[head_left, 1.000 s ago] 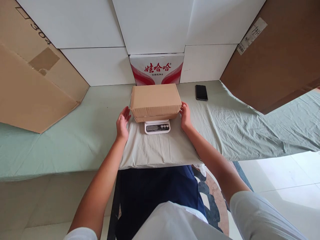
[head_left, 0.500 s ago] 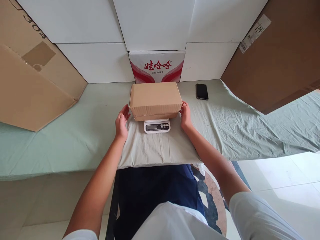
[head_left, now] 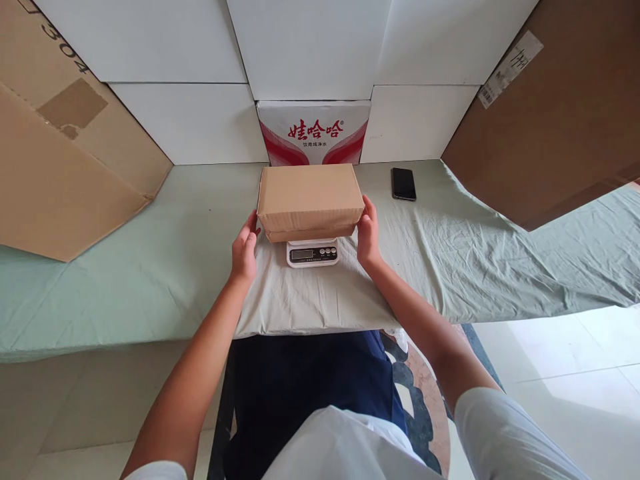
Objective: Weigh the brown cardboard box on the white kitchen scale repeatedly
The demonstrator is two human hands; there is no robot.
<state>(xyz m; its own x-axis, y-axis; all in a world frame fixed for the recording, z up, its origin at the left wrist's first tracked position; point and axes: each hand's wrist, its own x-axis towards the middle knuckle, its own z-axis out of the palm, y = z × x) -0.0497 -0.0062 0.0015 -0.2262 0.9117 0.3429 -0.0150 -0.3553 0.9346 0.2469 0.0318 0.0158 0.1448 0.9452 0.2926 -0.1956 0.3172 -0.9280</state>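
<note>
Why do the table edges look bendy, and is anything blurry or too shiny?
Head view: the wide lens bows the table edges toward the corners; the cardboard box and scale look sharp; soft even light, a faint shadow under the box, bright floor at right.

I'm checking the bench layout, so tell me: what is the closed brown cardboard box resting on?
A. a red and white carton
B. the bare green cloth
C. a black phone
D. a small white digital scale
D: the cardboard box sits on the white scale, whose display and buttons stick out beneath its front edge.
</note>
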